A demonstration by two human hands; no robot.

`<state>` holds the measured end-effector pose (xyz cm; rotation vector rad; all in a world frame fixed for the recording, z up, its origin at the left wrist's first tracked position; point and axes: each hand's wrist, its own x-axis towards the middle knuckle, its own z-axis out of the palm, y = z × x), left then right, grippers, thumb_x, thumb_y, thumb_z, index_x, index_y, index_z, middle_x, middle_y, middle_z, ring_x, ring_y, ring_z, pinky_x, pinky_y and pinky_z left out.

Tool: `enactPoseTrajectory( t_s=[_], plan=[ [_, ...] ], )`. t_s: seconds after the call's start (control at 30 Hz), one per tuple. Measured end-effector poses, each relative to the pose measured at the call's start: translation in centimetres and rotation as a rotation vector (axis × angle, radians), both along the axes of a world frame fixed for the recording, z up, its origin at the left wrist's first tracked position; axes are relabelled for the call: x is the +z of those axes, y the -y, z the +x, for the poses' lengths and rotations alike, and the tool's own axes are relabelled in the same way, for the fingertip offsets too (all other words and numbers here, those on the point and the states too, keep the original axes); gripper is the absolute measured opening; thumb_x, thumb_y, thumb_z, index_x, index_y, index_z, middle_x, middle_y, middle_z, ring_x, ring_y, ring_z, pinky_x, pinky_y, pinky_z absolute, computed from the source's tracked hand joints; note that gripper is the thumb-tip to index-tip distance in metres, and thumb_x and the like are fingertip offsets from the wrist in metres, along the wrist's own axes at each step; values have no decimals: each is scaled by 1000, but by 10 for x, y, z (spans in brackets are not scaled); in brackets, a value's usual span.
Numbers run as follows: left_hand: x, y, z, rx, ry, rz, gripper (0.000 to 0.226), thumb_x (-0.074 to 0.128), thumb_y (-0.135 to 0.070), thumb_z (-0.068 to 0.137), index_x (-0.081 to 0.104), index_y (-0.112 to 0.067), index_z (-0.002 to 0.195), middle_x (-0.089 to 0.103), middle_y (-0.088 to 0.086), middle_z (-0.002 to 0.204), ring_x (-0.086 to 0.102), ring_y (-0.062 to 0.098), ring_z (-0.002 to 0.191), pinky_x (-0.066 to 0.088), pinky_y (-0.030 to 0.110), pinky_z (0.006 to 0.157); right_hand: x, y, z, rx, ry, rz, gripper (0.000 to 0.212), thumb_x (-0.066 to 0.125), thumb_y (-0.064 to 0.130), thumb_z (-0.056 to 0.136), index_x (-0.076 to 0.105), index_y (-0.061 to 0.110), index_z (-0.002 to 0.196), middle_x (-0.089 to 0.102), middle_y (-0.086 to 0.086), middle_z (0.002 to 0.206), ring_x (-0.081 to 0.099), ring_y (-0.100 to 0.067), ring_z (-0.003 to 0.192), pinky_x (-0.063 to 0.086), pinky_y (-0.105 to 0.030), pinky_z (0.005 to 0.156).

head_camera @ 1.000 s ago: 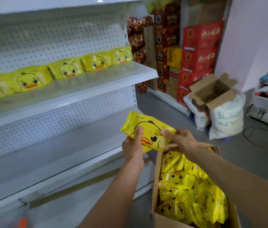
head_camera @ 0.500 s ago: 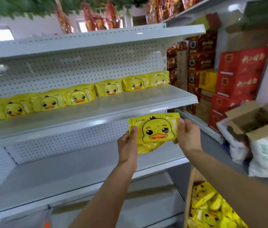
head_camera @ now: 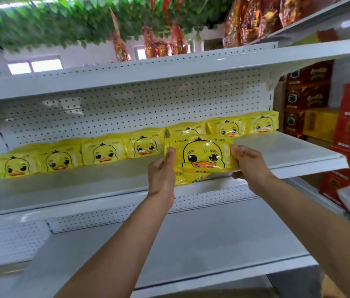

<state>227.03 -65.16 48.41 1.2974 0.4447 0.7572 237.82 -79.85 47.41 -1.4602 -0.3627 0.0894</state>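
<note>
Item: duck pack (head_camera: pixel 202 155), upright; ends pinched by left grip (head_camera: pixel 162 168) and right grip (head_camera: pixel 248 163); above shelf (head_camera: pixel 288 151), before pack row (head_camera: pixel 103 151).

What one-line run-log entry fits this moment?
left hand: grips yellow duck packet, left edge | right hand: grips right edge | position: in front of packet row on middle shelf | not yet set down

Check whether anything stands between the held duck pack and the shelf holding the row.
Nothing visible does. The left hand and right hand hold the duck pack in front of the row of packs, over bare shelf.
</note>
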Motion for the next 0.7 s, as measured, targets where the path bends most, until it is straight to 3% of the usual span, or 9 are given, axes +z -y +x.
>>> enactPoseTrajectory(
  t_s=[0.07, 0.13, 0.2, 0.3, 0.43, 0.53, 0.6, 0.63, 0.7],
  plan=[
    [0, -26, 12, 16, 32, 30, 27, 57, -35, 96, 50, -24, 72, 48, -18, 76, 46, -1, 80, 30, 21, 89, 7, -15, 12, 147, -71, -2, 23, 51, 35, 98, 64, 20, 87, 62, 1, 76, 57, -17, 71, 47, -31, 60],
    [-1, -48, 24, 7, 49, 106, 25, 58, -36, 95, 54, -17, 80, 48, -11, 76, 44, 4, 77, 34, 17, 74, 9, -29, 26, 252, -53, -87, 21, 61, 40, 90, 65, 20, 94, 64, 0, 83, 58, -18, 78, 48, -34, 69],
    [-3, -64, 37, 20, 52, 161, 25, 61, -37, 94, 52, -17, 81, 44, -4, 78, 40, 5, 68, 29, 16, 60, 8, -43, 36, 284, -5, -166, 24, 74, 31, 79, 68, 15, 97, 68, -2, 87, 61, -20, 82, 48, -36, 78],
    [-2, -81, 52, 66, 86, 140, 15, 61, -34, 94, 65, -20, 90, 57, -8, 77, 51, -1, 63, 36, 2, 56, 6, -58, 56, 218, 17, -134, 27, 81, 11, 71, 68, 5, 95, 71, -13, 91, 64, -24, 82, 51, -39, 82],
    [-2, -115, 63, 206, 127, 161, 20, 68, -12, 89, 70, -13, 109, 68, -10, 98, 63, -3, 89, 39, -4, 65, 7, -55, 96, 134, 84, -190, 24, 80, 2, 70, 65, 8, 87, 69, -7, 81, 63, -20, 75, 48, -29, 70],
    [-2, -132, 74, 269, 126, 175, 36, 67, 1, 87, 66, -13, 120, 63, -9, 108, 59, -20, 77, 38, -6, 64, 3, -62, 133, 112, 95, -327, 31, 81, 2, 71, 51, 9, 71, 58, -6, 66, 53, -20, 64, 39, -29, 57],
    [-1, -139, 85, 280, 143, 197, 47, 66, 2, 86, 61, -17, 129, 60, -15, 114, 55, -26, 76, 39, -4, 70, 2, -75, 159, 121, 112, -381, 32, 84, 5, 68, 54, 3, 76, 61, -14, 72, 58, -25, 68, 47, -36, 65],
    [-1, -141, 91, 281, 142, 202, 54, 67, 1, 86, 57, -23, 134, 57, -15, 124, 54, -25, 86, 38, -1, 77, 1, -83, 172, 126, 130, -401, 35, 86, 7, 65, 56, -1, 82, 65, -17, 77, 62, -27, 71, 50, -40, 69],
    [1, -144, 101, 288, 144, 200, 69, 70, -1, 85, 47, -33, 141, 46, -13, 143, 42, -12, 118, 33, 11, 94, 2, -100, 191, 121, 175, -418, 36, 87, 8, 64, 53, 3, 73, 61, -12, 68, 58, -24, 63, 47, -34, 61]
  ],
)
